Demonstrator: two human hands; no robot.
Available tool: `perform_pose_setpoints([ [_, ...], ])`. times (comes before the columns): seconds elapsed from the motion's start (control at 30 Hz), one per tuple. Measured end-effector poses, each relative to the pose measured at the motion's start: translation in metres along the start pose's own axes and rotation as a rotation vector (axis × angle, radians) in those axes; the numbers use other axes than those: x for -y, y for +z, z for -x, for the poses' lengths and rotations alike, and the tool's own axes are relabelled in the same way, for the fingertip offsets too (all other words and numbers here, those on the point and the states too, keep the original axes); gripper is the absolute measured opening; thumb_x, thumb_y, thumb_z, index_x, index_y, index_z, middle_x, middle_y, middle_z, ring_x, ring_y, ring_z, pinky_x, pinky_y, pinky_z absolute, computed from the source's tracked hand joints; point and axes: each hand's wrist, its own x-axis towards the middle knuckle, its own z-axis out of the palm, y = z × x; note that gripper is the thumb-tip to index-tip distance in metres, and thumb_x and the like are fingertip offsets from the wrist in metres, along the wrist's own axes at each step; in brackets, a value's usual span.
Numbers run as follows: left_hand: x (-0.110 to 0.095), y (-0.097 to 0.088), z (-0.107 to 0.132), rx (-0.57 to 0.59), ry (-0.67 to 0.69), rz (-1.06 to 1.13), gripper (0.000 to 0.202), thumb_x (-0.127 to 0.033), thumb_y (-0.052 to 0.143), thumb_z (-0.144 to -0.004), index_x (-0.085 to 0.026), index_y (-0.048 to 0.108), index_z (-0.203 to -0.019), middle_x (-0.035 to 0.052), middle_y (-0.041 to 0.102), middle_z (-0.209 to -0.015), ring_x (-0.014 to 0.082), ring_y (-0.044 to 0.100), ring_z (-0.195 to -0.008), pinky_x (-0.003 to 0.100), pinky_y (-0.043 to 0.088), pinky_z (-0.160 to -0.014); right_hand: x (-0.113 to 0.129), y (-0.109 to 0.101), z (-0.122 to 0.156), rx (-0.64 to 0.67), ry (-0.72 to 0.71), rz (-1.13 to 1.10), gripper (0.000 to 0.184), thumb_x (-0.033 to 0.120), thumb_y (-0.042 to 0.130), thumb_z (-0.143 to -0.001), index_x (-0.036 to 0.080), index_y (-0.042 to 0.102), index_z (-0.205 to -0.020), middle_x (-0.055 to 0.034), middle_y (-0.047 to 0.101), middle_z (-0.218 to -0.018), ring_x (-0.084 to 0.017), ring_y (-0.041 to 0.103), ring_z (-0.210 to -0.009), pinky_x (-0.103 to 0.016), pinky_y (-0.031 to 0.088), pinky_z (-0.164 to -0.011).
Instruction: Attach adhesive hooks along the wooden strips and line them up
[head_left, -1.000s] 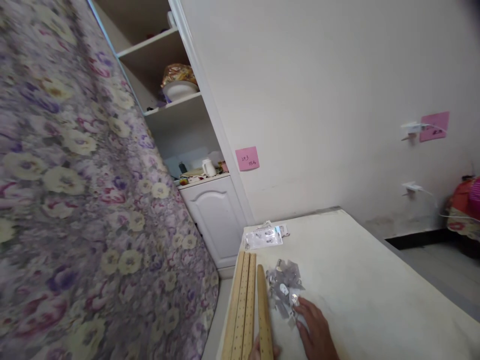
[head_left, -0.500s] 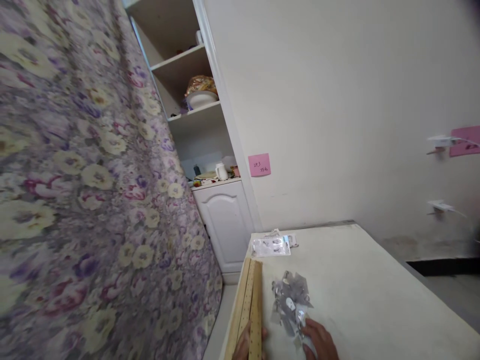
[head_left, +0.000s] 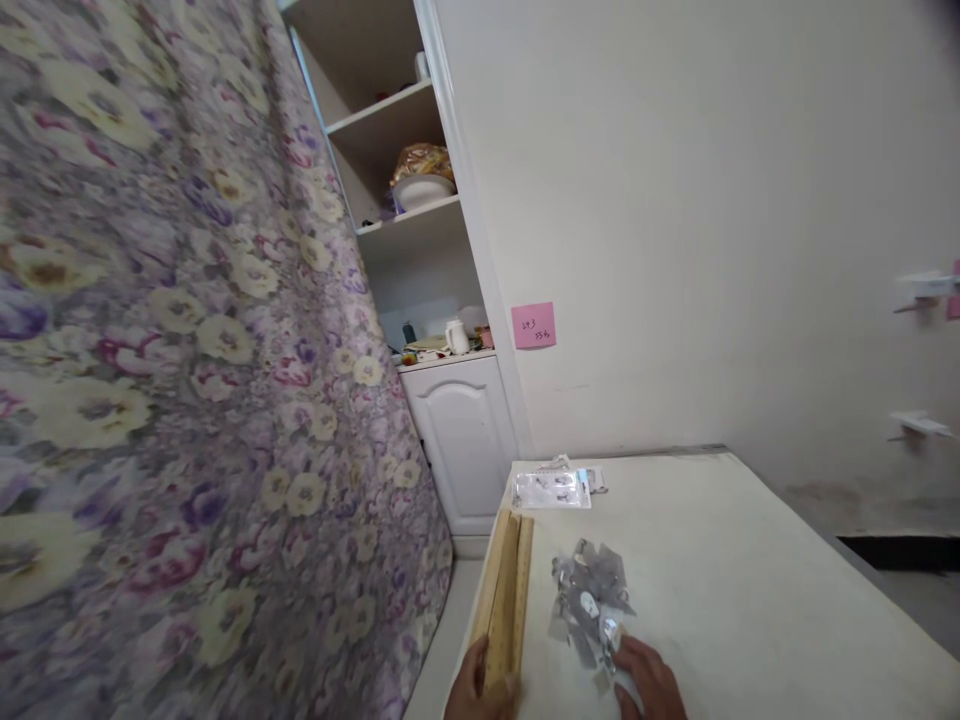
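Running along the left edge of the worktop (head_left: 735,570), as I view it remotely: wooden strips (head_left: 504,600), dotted; my left hand (head_left: 481,688) at their near end, fingers closed about them. Grey packets (head_left: 591,595), one heap, just right; my right hand (head_left: 649,682) at its near edge, fingers bent, pinching or not I cannot tell. Clear packages (head_left: 553,490), flat, beyond.

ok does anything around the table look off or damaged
One wooden strip at the left hand looks slightly askew across the others. Low on the wall at right, a grey patch looks stained.
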Motion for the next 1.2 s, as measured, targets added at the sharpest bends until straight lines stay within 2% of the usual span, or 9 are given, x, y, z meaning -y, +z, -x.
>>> perform_pose_setpoints([
  [0.1, -0.006, 0.001, 0.002, -0.036, 0.059, -0.472, 0.071, -0.012, 0.056, -0.059, -0.005, 0.039, -0.128, 0.0158, 0.049, -0.133, 0.0210, 0.044, -0.124, 0.024, 0.029, -0.105, -0.001, 0.000, 0.002, -0.008, -0.014, 0.015, 0.030, 0.044, 0.044, -0.083, 0.025, 0.066, -0.089, -0.0103, 0.066, -0.101, -0.027, 0.062, -0.092, -0.041, 0.051, -0.079],
  [0.23, -0.019, 0.010, 0.007, -0.080, 0.016, -0.778, 0.066, -0.007, 0.048, -0.063, -0.003, 0.040, -0.128, 0.0158, 0.048, -0.132, 0.0196, 0.043, -0.123, 0.022, 0.028, -0.104, -0.004, -0.007, -0.002, 0.025, -0.101, 0.058, 0.023, 0.036, 0.049, -0.082, 0.025, 0.065, -0.094, -0.0089, 0.067, -0.101, -0.025, 0.063, -0.093, -0.037, 0.053, -0.078],
  [0.37, -0.020, 0.012, 0.008, -0.129, 0.072, -0.895, 0.046, -0.009, 0.045, -0.066, -0.010, 0.053, -0.112, 0.0122, 0.057, -0.112, 0.0202, 0.052, -0.109, 0.025, 0.035, -0.095, -0.004, -0.016, -0.008, 0.068, -0.209, 0.105, 0.020, 0.030, 0.055, -0.078, 0.025, 0.064, -0.095, -0.0074, 0.067, -0.100, -0.023, 0.064, -0.091, -0.033, 0.055, -0.074],
  [0.5, -0.010, 0.006, 0.004, -0.147, 0.151, -0.963, 0.033, -0.008, 0.043, -0.066, -0.014, 0.057, -0.096, 0.0090, 0.056, -0.099, 0.0210, 0.054, -0.095, 0.030, 0.038, -0.086, 0.005, -0.023, -0.010, 0.091, -0.147, 0.117, 0.021, 0.029, 0.054, -0.079, 0.024, 0.064, -0.097, -0.0084, 0.066, -0.105, -0.024, 0.062, -0.097, -0.035, 0.054, -0.079],
  [0.77, -0.009, 0.011, 0.010, -0.216, 0.291, -1.001, 0.039, -0.022, 0.044, -0.078, -0.012, 0.050, -0.116, 0.0109, 0.053, -0.103, 0.0242, 0.050, -0.094, 0.035, 0.036, -0.088, 0.027, -0.035, -0.018, 0.098, 0.134, 0.080, 0.026, 0.033, 0.046, -0.081, 0.022, 0.065, -0.096, -0.0093, 0.063, -0.109, -0.026, 0.059, -0.103, -0.042, 0.052, -0.086],
  [0.87, -0.018, 0.023, 0.007, -0.219, 0.432, -0.937, 0.028, -0.025, 0.040, -0.082, -0.018, 0.056, -0.105, 0.0085, 0.055, -0.099, 0.0230, 0.051, -0.092, 0.033, 0.037, -0.086, 0.025, -0.039, -0.020, 0.098, 0.169, 0.054, 0.027, 0.035, 0.047, -0.081, 0.021, 0.065, -0.097, -0.0097, 0.064, -0.109, -0.025, 0.060, -0.103, -0.041, 0.052, -0.087],
  [0.97, -0.031, 0.041, -0.006, -0.129, 0.523, -0.849, 0.024, -0.025, 0.039, -0.084, -0.021, 0.057, -0.098, 0.0076, 0.057, -0.098, 0.0225, 0.051, -0.096, 0.032, 0.037, -0.087, 0.018, -0.041, -0.022, 0.115, 0.181, 0.017, 0.026, 0.034, 0.050, -0.080, 0.020, 0.065, -0.096, -0.0101, 0.065, -0.107, -0.024, 0.062, -0.101, -0.039, 0.053, -0.085],
  [1.1, -0.055, 0.076, -0.039, 0.032, 0.607, -0.791, 0.026, -0.024, 0.033, -0.087, -0.020, 0.057, -0.092, 0.0071, 0.058, -0.095, 0.0199, 0.052, -0.093, 0.030, 0.038, -0.083, 0.008, -0.037, -0.021, 0.106, 0.184, -0.059, 0.024, 0.035, 0.052, -0.079, 0.021, 0.067, -0.091, -0.0094, 0.067, -0.103, -0.023, 0.064, -0.098, -0.035, 0.055, -0.082],
  [1.2, -0.075, 0.103, -0.070, 0.080, 0.591, -0.881, 0.027, -0.021, 0.032, -0.087, -0.018, 0.059, -0.088, 0.0078, 0.059, -0.094, 0.0190, 0.051, -0.092, 0.029, 0.037, -0.082, 0.000, -0.032, -0.018, 0.076, 0.173, -0.115, 0.023, 0.036, 0.052, -0.079, 0.022, 0.067, -0.091, -0.0089, 0.068, -0.102, -0.023, 0.065, -0.096, -0.034, 0.056, -0.080],
])
